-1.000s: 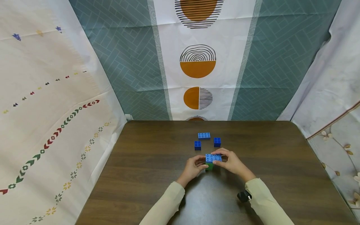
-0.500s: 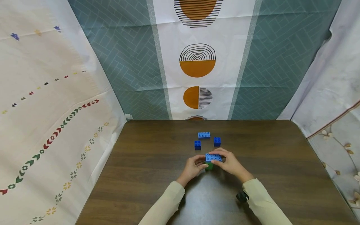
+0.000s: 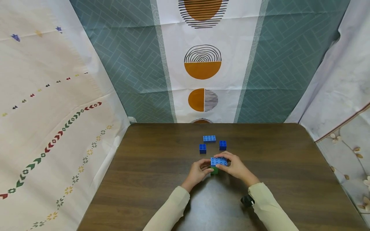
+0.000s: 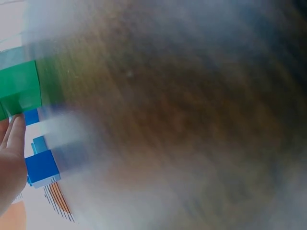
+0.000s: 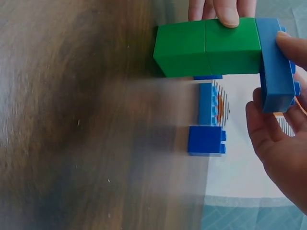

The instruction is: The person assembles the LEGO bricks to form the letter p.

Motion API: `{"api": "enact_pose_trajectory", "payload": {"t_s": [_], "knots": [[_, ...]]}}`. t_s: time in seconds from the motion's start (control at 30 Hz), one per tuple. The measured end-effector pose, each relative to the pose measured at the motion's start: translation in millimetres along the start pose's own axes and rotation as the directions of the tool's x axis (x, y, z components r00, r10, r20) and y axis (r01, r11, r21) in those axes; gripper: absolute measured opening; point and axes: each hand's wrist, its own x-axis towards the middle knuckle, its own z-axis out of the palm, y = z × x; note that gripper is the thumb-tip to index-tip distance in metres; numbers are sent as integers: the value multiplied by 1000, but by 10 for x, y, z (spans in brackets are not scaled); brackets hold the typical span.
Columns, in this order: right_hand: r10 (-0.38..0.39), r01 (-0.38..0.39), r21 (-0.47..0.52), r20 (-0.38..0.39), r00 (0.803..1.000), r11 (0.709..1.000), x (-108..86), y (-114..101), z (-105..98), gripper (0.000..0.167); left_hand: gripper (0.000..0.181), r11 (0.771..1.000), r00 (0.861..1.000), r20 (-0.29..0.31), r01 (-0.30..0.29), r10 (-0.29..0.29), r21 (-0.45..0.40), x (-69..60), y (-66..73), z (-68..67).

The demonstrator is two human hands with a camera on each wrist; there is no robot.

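Two green bricks [image 5: 206,48] stand stacked on the table, and a light blue long brick [image 3: 218,161] sits across the top, jutting out to the right. My left hand [image 3: 198,172] pinches the green stack from the left, its thumb in front on the upper green brick. From the right, my right hand [image 3: 237,167] grips the light blue brick, thumb on its near side and fingers on the far side. In the left wrist view only part of a green brick [image 4: 21,87] shows at the left edge, above some fingers.
Behind the stack lie a second light blue long brick [image 3: 209,139] and two dark blue square bricks, one on the left [image 3: 203,149] and one on the right [image 3: 223,145]. The brown table [image 3: 150,166] ends at a hung cloth [image 3: 138,80].
My right hand and forearm have shifted slightly left, its thumb sliding further along the light blue brick. My left hand and the stack stay practically still.
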Motion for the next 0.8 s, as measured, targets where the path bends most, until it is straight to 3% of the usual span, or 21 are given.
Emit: {"api": "enact_pose_trajectory", "payload": {"t_s": [0.5, 0.67, 0.8], "knots": [[-10, 10, 25, -27, 1000, 1000, -5, 19, 25, 32, 35, 999, 1000, -22, 1, -2, -48, 3, -32, 9], [-23, 23, 18, -20, 1000, 1000, -1, 55, 27, 33, 37, 1000, 1000, -8, 12, -12, -18, -19, -6, 3], [-12, 12, 18, -12, 1000, 1000, -6, 71, 22, 35, 41, 998, 1000, 3, 8, -8, -58, -29, 21, 13]]}}
